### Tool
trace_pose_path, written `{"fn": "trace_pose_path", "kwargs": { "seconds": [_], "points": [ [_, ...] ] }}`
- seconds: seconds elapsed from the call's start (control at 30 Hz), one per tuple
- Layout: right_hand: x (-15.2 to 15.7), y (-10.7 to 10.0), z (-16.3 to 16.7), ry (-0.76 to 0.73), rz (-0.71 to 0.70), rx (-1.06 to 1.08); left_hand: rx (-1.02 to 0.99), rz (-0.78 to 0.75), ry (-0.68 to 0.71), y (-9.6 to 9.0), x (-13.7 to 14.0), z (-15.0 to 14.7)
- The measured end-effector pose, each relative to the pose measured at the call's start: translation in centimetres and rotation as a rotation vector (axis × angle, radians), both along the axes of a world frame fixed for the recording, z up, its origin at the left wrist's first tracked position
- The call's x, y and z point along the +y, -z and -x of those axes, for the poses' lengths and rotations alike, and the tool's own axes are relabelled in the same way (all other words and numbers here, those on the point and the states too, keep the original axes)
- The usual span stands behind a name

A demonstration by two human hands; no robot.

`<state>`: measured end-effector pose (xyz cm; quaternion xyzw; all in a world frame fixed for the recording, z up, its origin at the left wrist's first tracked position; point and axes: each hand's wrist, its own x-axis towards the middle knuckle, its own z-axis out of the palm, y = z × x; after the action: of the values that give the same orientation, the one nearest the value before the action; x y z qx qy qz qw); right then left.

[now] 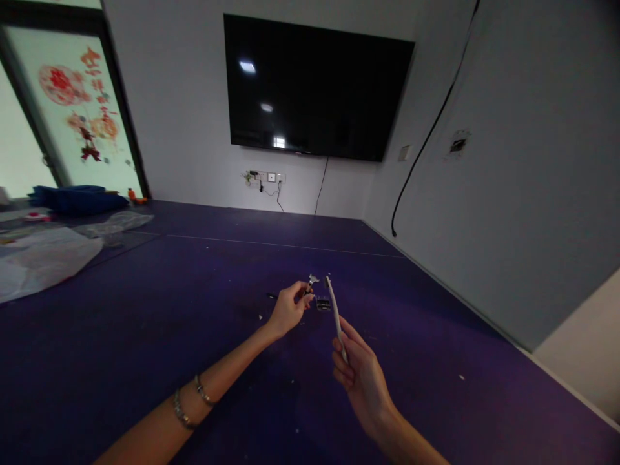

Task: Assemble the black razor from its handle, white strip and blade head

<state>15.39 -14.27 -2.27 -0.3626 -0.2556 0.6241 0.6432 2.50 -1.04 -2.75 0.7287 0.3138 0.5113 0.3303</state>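
Toothbrush and small tool meet nearly head to head above a purple surface, center frame.
The right hand [361, 371], its grip closed around the handle, holds a white toothbrush [336, 316], long axis close to vertical in the frame, bristle end up and leaning slightly left. Just left of that end, apparently apart from it, is a silver-headed tool [312, 280], pinched in the left hand's [287, 311] closed fingertips. A small black piece [322, 303] shows between the two, nearer the left hand, on the purple surface [232, 400]. At the left edge lies clear plastic [116, 223], possibly a bag; its contents cannot be told.
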Motion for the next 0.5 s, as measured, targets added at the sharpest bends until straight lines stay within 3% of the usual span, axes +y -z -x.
{"fn": "trace_pose_path", "kwargs": {
  "seconds": [0.5],
  "points": [
    [0.38,-0.58,0.38,-0.044,0.014,0.037,-0.010,0.017,0.042,-0.09,-0.43,-0.10]
  ]
}}
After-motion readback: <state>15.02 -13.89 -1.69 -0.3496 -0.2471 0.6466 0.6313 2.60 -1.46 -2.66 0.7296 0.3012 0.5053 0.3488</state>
